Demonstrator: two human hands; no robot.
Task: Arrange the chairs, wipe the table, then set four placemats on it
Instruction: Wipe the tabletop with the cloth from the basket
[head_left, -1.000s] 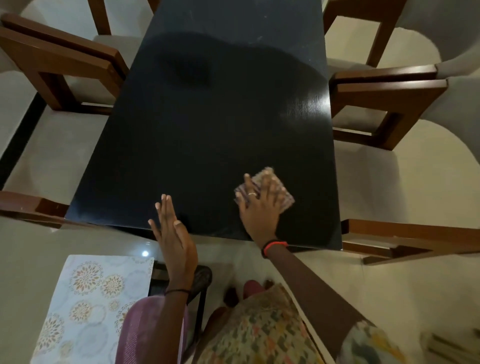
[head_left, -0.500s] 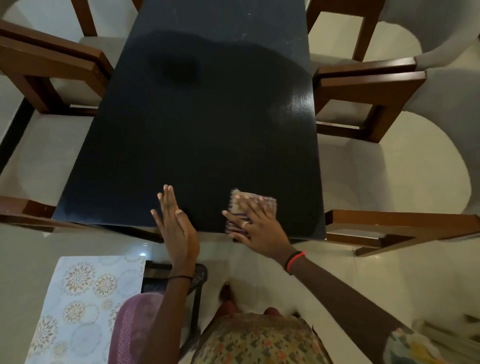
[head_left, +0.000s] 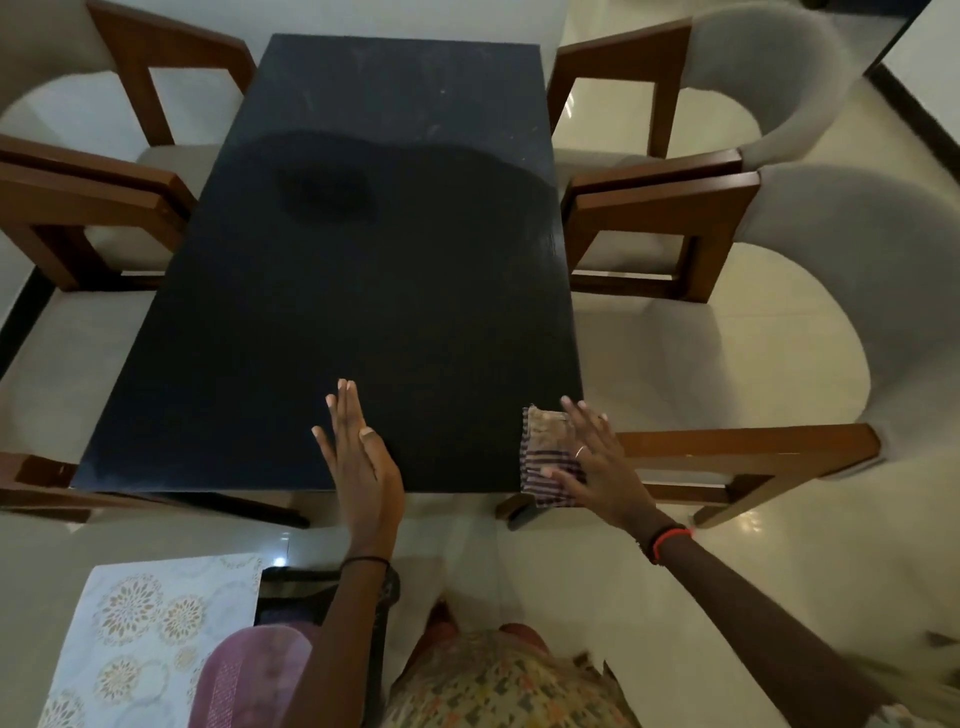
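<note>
The left hand (head_left: 363, 462) lay flat on the dark tabletop (head_left: 363, 260) near its front edge, fingers (head_left: 345, 410) straight and pressed together. The right hand (head_left: 597, 467), fingers spread, pressed a striped cloth (head_left: 543, 447) onto the front right corner, the cloth overhanging the edge. A placemat (head_left: 140, 634) lay off the tabletop, lower left.

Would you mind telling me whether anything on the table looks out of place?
The striped cloth, under the right hand, hangs over the near right corner of the table, partly off the top. The far end shows faint pale specks and streaks; dust or glare, I cannot tell. Nothing looks spilled or damaged.
</note>
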